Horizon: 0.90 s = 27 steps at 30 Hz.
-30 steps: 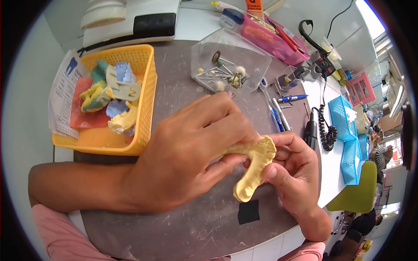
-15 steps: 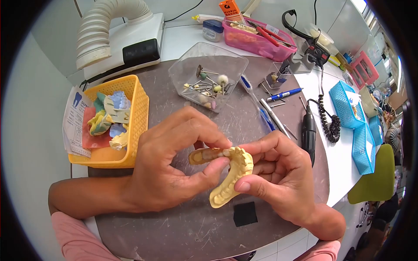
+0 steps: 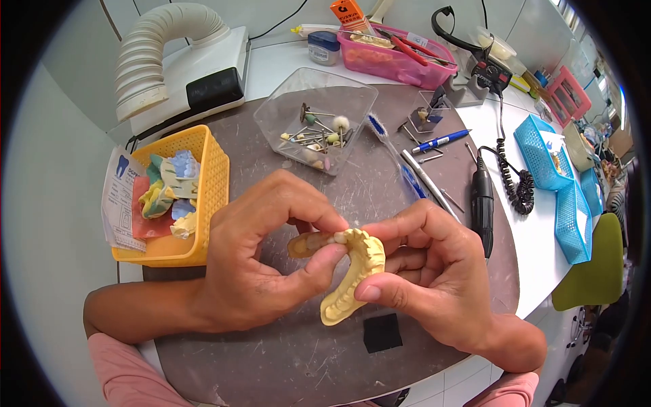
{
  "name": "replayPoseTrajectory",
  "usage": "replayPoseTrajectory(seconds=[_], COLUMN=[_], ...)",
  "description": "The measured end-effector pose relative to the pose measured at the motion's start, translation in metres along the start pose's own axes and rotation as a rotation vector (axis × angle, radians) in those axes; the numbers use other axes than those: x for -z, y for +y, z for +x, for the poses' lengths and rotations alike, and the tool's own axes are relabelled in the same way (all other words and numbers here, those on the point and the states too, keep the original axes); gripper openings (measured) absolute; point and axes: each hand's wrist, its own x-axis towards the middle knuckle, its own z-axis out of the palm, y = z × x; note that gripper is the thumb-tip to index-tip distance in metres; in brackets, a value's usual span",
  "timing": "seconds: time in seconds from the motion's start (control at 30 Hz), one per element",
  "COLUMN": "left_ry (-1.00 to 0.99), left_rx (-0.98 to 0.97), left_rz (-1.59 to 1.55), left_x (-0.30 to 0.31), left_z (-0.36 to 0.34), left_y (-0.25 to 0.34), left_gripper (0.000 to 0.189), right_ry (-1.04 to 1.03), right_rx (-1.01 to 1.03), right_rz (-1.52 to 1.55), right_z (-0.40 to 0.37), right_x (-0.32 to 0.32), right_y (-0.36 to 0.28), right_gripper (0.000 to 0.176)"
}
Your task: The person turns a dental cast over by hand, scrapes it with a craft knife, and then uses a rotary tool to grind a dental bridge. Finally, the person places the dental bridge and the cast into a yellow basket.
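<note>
A pale yellow dental cast [image 3: 367,263], horseshoe-shaped with a row of teeth, is held up over the bench mat by both hands. My left hand [image 3: 271,254] is closed in a pinch on its far-left arm, where one or two whitish teeth show between thumb and index finger. Beyond that pinch, the arm's end is a brownish section [image 3: 298,247], partly covered by my fingers. My right hand [image 3: 434,271] grips the cast's right side, thumb on the near face and index fingertip by the top bend. A black square piece [image 3: 382,333] lies on the mat below.
At left stands a yellow basket [image 3: 215,197] with casts and papers. A clear tray [image 3: 271,112] of burs lies ahead, with a toothbrush [image 3: 393,149], blue pen [image 3: 442,140] and black handpiece [image 3: 482,203] to its right. Behind are a pink basket [image 3: 413,68] and a suction hose [image 3: 139,61].
The whole view has shifted slightly. Both hands keep nearly the same grip on the dental cast, which sits slightly further left in the picture.
</note>
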Motion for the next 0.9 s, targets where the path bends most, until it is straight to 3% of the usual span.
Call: replayPoseTrajectory(seconds=[0.47,0.57,0.63,0.67,0.73,0.9], left_ry=[-0.05,0.041,-0.002,0.001,-0.101,-0.177], left_rx=[0.057,0.204,0.479,0.477,0.649,0.766], left_rz=[0.002,-0.211,-0.475,-0.478,-0.595,-0.88], left_x=[-0.001,-0.006,-0.004,-0.001,0.005,0.002], left_z=[0.0,-0.001,0.0,0.0,0.001,0.002], left_y=[0.002,0.007,0.014,0.012,0.004,0.003], left_gripper=[0.027,0.025,0.031,0.031,0.039,0.026], right_ry=[-0.013,-0.015,0.025,0.023,0.075,0.111], right_rx=[0.026,0.045,0.045,0.045,0.084,0.163], right_rz=[-0.003,0.007,-0.008,-0.012,-0.154,-0.299], right_z=[0.001,0.002,0.002,0.003,0.005,0.01], right_x=[0.002,0.004,0.007,0.009,0.013,0.017], right_y=[0.003,0.002,0.001,0.001,0.002,0.006], right_gripper=[0.039,0.037,0.035,0.035,0.033,0.03])
